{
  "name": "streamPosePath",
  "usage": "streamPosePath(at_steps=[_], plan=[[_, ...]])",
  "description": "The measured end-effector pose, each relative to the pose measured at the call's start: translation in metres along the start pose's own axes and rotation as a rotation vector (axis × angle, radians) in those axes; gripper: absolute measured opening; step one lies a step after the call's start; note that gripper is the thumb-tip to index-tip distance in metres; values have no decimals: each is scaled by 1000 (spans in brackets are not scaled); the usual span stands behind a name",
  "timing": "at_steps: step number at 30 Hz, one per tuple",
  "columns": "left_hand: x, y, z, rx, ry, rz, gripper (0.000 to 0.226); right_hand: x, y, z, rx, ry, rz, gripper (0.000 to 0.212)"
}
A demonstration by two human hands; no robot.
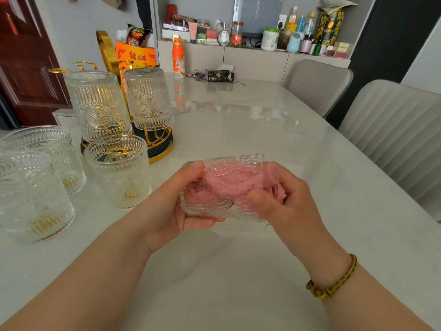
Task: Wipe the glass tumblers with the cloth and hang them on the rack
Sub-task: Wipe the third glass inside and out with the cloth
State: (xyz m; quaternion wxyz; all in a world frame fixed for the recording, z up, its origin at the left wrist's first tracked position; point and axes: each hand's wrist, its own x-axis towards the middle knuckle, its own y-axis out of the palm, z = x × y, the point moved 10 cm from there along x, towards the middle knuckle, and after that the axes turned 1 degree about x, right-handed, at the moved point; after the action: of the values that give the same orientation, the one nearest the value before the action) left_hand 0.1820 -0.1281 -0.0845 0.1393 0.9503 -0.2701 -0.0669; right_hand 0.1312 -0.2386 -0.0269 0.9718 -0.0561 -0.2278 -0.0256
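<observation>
So the left hand [167, 206] was cupping a patterned glass tumbler [222, 187] on its side, held up over the near middle of the table [262, 130]. The right hand [286, 199] had a pink cloth [274, 182] stuffed into the tumbler's open end, fingers closed around it. Over by the left edge, two tumblers [100, 103] were already hanging upside down on the gold rack [157, 142], and three more [119, 170] stood upright just in front of it.
</observation>
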Motion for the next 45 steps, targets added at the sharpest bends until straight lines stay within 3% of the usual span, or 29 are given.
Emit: streamPosePath(at_steps=[8, 11, 12, 15, 16, 18, 21, 23, 27, 31, 34, 38, 41, 45], plan=[[2, -26, -19, -107, 108, -107, 48, 0, -80, -7, 249, 106, -587, 13], [1, -24, -20, -126, 128, -97, 44, -5, -96, -13, 212, 123, -692, 35], [1, -23, -20, -124, 133, -85, 45, -4, -95, -14, 175, 137, -686, 43], [1, -13, -16, -87, 126, -42, 67, -3, -86, -16, 44, 173, -636, 15], [2, -12, -14, -76, 125, -40, 59, -2, -78, -14, 11, 170, -590, 12], [2, -12, -11, -69, 120, -46, 39, 3, -60, -9, -27, 130, -442, 20], [3, -15, -10, -63, 111, -54, 41, 10, -39, -5, 6, 87, -225, 52], [3, -17, -13, -59, 118, -52, 51, 11, -36, -5, 146, 97, -149, 54], [4, -18, -15, -54, 123, -28, 87, 9, -44, 1, 43, 69, -213, 15], [1, -5, -12, -84, 104, 56, 71, 10, -50, 1, -14, 46, -286, 40], [-2, 4, -12, -118, 108, 108, 64, 8, -52, 6, -136, 3, -307, 31], [-4, 13, -10, -144, 95, 157, 69, 7, -39, -2, -57, 52, -220, 49], [-4, 12, -11, -118, 108, 155, 66, 8, -27, -11, 92, 152, -134, 44], [-4, 12, -2, -70, 52, 139, 63, 8, -39, -16, -93, 165, -246, 32]])
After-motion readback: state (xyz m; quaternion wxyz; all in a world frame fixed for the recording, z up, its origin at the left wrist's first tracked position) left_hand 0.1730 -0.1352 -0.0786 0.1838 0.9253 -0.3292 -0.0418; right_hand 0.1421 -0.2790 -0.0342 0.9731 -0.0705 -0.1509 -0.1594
